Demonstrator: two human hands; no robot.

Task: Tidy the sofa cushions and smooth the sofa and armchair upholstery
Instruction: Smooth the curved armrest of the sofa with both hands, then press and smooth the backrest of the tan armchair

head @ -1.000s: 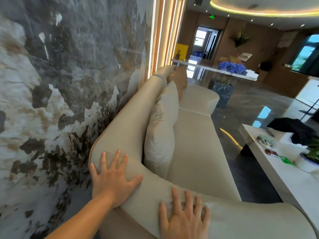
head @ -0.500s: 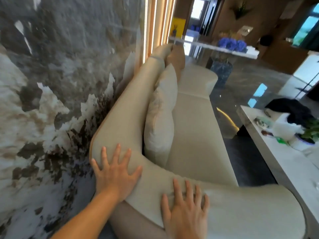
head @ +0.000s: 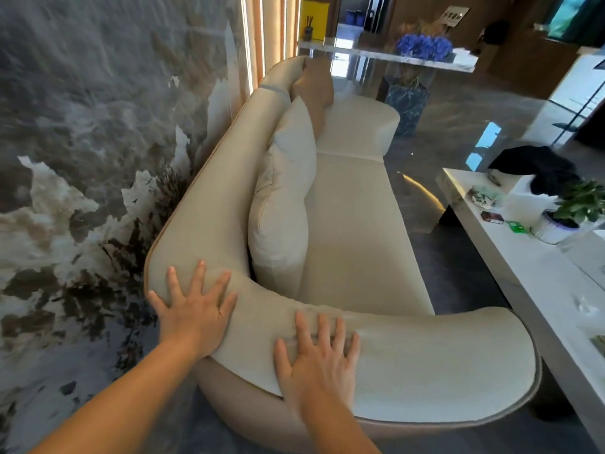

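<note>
A cream sofa (head: pixel 353 224) runs away from me along a marble wall, seen from its near end. My left hand (head: pixel 194 309) lies flat, fingers spread, on the curved corner where the backrest meets the near armrest. My right hand (head: pixel 319 358) rests flat on top of the near armrest, fingers apart. Neither hand holds anything. A cream cushion (head: pixel 283 204) leans upright against the backrest. Behind it, at the far end, stands a tan cushion (head: pixel 316 81).
The grey and white marble wall (head: pixel 98 126) is close on the left. A white coffee table (head: pixel 537 257) on the right carries a potted plant (head: pixel 569 211), dark cloth (head: pixel 537 167) and small items. A console with blue flowers (head: pixel 424 47) stands beyond the sofa.
The view has tilted downward, showing more of the near armrest. Both hands stay flat on the upholstery in about the same places.
</note>
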